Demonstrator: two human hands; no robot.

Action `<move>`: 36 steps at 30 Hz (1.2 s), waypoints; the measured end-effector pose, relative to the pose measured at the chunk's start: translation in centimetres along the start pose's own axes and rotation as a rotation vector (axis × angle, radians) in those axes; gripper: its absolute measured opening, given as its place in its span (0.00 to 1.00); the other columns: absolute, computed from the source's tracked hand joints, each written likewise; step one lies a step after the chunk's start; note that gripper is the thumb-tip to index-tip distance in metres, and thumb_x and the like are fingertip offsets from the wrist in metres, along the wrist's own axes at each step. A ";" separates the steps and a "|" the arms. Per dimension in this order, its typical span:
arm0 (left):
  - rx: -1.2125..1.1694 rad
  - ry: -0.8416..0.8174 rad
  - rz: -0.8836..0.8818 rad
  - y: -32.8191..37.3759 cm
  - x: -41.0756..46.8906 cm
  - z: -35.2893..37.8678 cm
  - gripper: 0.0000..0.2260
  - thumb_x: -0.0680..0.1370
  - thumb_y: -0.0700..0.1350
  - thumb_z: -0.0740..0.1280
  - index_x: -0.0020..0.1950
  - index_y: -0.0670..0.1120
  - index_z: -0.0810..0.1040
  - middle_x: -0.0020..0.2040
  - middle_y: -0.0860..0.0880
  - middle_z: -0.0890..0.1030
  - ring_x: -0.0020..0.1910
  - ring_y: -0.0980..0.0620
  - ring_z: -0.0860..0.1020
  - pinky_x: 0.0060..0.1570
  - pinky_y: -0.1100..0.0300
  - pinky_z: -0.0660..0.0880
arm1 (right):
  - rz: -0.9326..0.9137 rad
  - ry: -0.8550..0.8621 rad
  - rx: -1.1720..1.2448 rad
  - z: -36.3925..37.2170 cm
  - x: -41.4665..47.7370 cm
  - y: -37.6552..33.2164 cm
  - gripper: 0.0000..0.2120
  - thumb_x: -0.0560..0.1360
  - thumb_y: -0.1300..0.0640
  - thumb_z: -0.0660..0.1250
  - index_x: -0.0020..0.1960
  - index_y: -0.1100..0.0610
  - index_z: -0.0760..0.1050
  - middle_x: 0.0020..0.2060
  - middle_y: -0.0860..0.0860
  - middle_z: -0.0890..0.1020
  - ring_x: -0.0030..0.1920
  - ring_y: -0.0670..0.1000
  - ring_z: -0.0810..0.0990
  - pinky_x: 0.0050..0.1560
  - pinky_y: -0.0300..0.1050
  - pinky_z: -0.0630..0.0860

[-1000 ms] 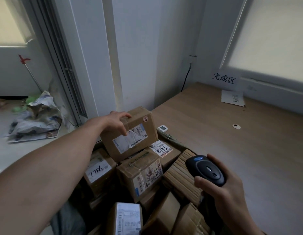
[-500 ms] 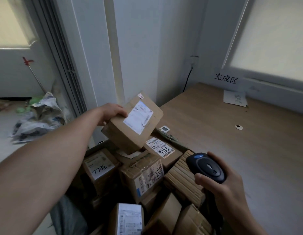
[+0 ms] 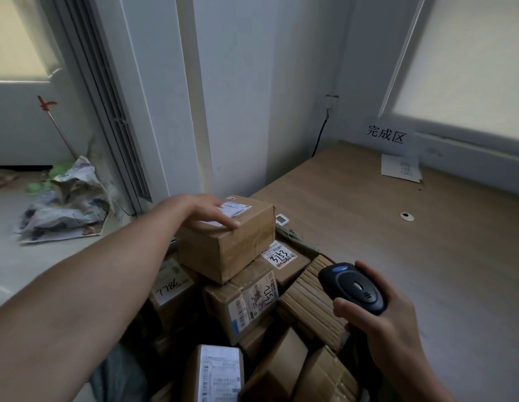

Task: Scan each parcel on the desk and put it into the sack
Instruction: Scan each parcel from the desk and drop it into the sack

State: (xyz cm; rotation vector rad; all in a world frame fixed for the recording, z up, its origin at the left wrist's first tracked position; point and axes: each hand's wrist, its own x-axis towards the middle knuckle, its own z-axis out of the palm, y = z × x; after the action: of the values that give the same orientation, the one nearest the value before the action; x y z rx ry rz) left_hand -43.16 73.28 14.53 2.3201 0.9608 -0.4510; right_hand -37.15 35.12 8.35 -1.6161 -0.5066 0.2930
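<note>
Item: top parcel, a taped brown carton, white shipping label face up, sitting level on the crown of a heap of parcels just beside the desk. Left hand: laid flat on the carton's lid, fingers stretched out across the near end of the label; no grip round the box is visible. Right hand: wrapped round a black barcode scanner, held low and near the heap, its head not plainly aimed at the label. Heap: cartons hand-marked 3153 and 7786, others unmarked, apparently lying inside the sack, whose olive rim seems to show at the desk's corner. Desk fittings: small white gadget, cable grommet, paper sheet, wall sign. Floor: crumpled wrappings. Progress, by judgement: far along, with most parcels apparently sacked; whether this top carton was scanned cannot be told.
</note>
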 end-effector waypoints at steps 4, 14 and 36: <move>0.136 0.027 -0.018 1.1 0.3 0.5 0.44 0.71 0.67 0.72 0.80 0.50 0.62 0.80 0.47 0.61 0.76 0.42 0.63 0.72 0.47 0.65 | -0.017 -0.012 -0.002 0.1 -0.3 -0.2 0.47 0.48 0.43 0.80 0.68 0.48 0.77 0.54 0.48 0.85 0.48 0.53 0.86 0.43 0.49 0.84; 0.175 0.113 -0.029 1.3 1.3 1.1 0.40 0.71 0.73 0.66 0.74 0.48 0.73 0.71 0.46 0.73 0.64 0.45 0.73 0.58 0.51 0.69 | -0.028 -0.021 -0.001 -1.0 -0.9 -0.9 0.43 0.53 0.54 0.80 0.68 0.52 0.75 0.55 0.48 0.83 0.49 0.41 0.84 0.43 0.30 0.78; 0.328 0.378 0.192 10.3 -2.4 4.5 0.36 0.75 0.71 0.64 0.76 0.50 0.69 0.75 0.48 0.72 0.72 0.45 0.72 0.68 0.47 0.71 | -0.064 0.128 -0.058 -7.8 -4.2 -1.6 0.50 0.49 0.41 0.79 0.71 0.51 0.75 0.56 0.50 0.85 0.50 0.51 0.86 0.47 0.45 0.83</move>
State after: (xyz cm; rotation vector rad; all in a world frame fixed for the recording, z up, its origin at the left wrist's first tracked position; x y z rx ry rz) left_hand -37.73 63.24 16.21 2.8335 0.8685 -0.0937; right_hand -37.27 26.34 10.37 -1.6592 -0.4708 0.1274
